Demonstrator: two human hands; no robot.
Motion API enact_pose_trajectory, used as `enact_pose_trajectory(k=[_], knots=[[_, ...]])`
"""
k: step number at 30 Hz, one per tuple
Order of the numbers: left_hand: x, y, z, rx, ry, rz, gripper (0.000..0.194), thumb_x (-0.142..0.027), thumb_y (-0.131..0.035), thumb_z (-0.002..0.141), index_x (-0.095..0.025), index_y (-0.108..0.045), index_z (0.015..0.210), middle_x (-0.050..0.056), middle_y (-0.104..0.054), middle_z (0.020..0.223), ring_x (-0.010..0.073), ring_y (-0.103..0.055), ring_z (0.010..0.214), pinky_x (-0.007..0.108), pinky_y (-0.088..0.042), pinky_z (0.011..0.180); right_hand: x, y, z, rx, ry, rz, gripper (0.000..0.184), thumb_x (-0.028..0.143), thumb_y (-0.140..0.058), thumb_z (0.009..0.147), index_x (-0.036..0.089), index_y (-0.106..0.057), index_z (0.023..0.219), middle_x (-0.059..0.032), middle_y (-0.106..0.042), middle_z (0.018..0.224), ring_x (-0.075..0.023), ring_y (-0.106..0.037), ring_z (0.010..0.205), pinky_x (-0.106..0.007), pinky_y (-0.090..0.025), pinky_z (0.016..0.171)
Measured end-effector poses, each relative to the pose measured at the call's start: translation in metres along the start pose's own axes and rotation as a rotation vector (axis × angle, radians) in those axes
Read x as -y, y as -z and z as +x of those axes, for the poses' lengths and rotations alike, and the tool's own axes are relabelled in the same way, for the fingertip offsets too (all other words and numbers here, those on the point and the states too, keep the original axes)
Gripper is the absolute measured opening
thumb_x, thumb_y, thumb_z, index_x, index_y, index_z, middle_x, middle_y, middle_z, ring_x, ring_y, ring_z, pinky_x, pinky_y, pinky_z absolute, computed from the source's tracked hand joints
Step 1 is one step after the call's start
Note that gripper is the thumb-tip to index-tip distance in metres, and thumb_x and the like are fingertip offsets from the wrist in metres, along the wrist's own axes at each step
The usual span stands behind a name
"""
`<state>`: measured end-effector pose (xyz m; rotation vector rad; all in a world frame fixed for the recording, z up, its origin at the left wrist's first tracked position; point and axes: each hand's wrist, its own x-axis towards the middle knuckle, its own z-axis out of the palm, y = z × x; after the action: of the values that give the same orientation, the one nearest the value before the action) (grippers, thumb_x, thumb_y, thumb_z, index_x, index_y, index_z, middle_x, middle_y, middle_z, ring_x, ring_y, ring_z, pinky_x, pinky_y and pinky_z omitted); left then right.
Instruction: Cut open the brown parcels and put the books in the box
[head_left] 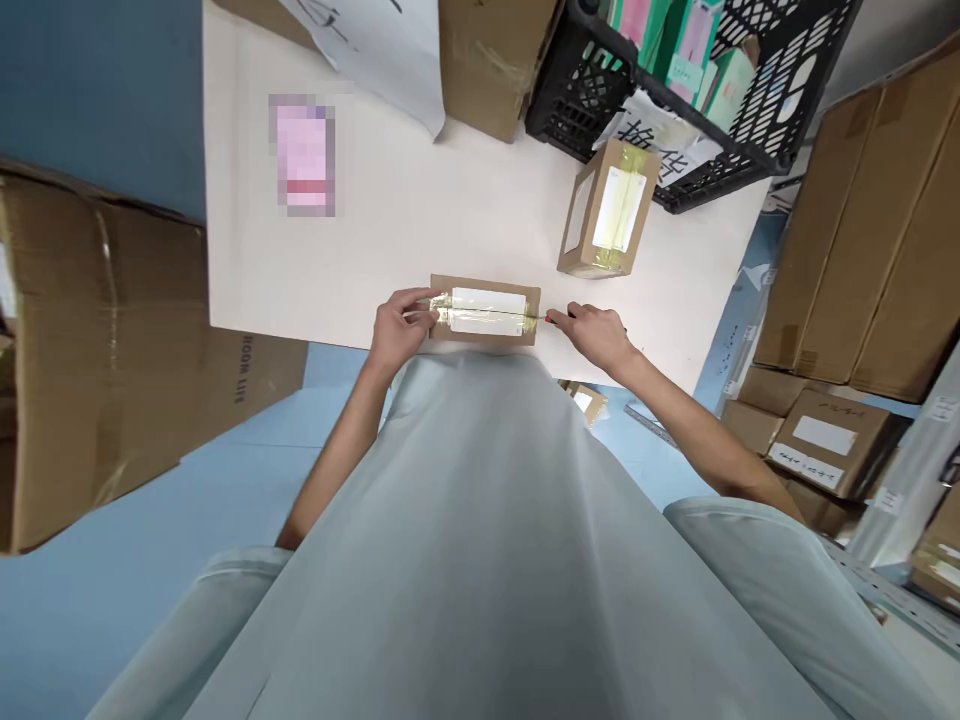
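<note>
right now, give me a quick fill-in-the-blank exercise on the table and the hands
1. The left hand touches a rectangular brown cardboard box, whose label is coloured ____.
2. A slim black-and-red tool is in the ____ hand.
3. The slotted plastic crate on the white table is coloured ____.

Missing words: white; right; black.

"ROOM LIFE" was the one print you could read.
It ran sideways on the flap to your left. Bold black characters on the note at the crate were unclear; labels on your box and the shelf carton were too small to read.
</note>
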<state>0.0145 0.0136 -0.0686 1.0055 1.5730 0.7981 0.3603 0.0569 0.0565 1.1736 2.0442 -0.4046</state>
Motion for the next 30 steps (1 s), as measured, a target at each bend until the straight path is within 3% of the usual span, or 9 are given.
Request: enact_pose_trajectory(k=[9, 16, 20, 24, 27, 30], knots=[[-0.019, -0.004, -0.004, -0.013, 0.036, 0.154, 0.045, -0.033, -0.074, 0.082, -0.022, -0.082, 0.125, 0.012, -0.081, 0.138, 0.0235, -0.077, 0.104, 0.041, -0.069, 0.096, 0.004, -0.009, 0.000, -0.079, 0.022, 0.127, 0.066, -0.001, -0.037, 0.107, 0.022, -0.060, 0.165, -0.0208, -0.075, 0.136, -0.0293, -0.073, 0.114, -0.036, -0.040, 0.076], [-0.025, -0.004, -0.002, 0.007, 0.053, 0.245, 0.042, -0.035, -0.072, 0.083, -0.023, -0.080, 0.122, 0.012, -0.080, 0.137, 0.0221, -0.078, 0.098, 0.041, -0.069, 0.094, -0.014, -0.038, 0.001, -0.142, 0.046, 0.257, 0.062, 0.002, -0.038, 0.112, 0.028, -0.062, 0.164, -0.0172, -0.076, 0.134, -0.0272, -0.073, 0.112, -0.034, -0.039, 0.078], [-0.029, -0.007, -0.002, -0.014, 0.000, 0.356, 0.039, -0.029, -0.070, 0.086, -0.026, -0.079, 0.124, 0.012, -0.074, 0.145, 0.0290, -0.077, 0.120, 0.052, -0.065, 0.111, -0.017, -0.057, 0.015, -0.186, 0.041, 0.352, 0.046, 0.023, -0.038, 0.122, 0.024, -0.067, 0.157, -0.0164, -0.077, 0.135, -0.0274, -0.072, 0.116, -0.034, -0.042, 0.083], [-0.036, -0.013, -0.005, -0.039, -0.113, 0.596, 0.039, -0.021, -0.068, 0.088, -0.026, -0.077, 0.126, 0.017, -0.064, 0.155, 0.0409, -0.059, 0.149, 0.065, -0.053, 0.126, -0.009, -0.075, 0.030, -0.214, 0.042, 0.531, 0.042, 0.034, -0.041, 0.125, 0.019, -0.072, 0.149, -0.0148, -0.079, 0.137, -0.0259, -0.072, 0.122, -0.032, -0.047, 0.091], [-0.046, -0.025, -0.009, 0.020, -0.188, 0.684, 0.046, -0.017, -0.064, 0.090, -0.022, -0.073, 0.135, 0.021, -0.056, 0.163, 0.0453, -0.055, 0.150, 0.069, -0.049, 0.128, -0.001, -0.087, 0.030, -0.304, 0.023, 0.739, 0.040, 0.033, -0.041, 0.124, 0.019, -0.071, 0.147, -0.0131, -0.079, 0.142, -0.0247, -0.072, 0.126, -0.030, -0.050, 0.095], [-0.060, -0.047, -0.012, 0.153, -0.317, 0.722, 0.061, -0.023, -0.071, 0.091, -0.023, -0.063, 0.152, 0.022, -0.049, 0.172, 0.0473, -0.051, 0.154, 0.071, -0.046, 0.130, 0.005, -0.100, 0.025, -0.465, -0.085, 0.957, 0.043, 0.038, -0.039, 0.123, 0.018, -0.069, 0.146, -0.0138, -0.080, 0.140, -0.0248, -0.074, 0.119, -0.030, -0.052, 0.096]])
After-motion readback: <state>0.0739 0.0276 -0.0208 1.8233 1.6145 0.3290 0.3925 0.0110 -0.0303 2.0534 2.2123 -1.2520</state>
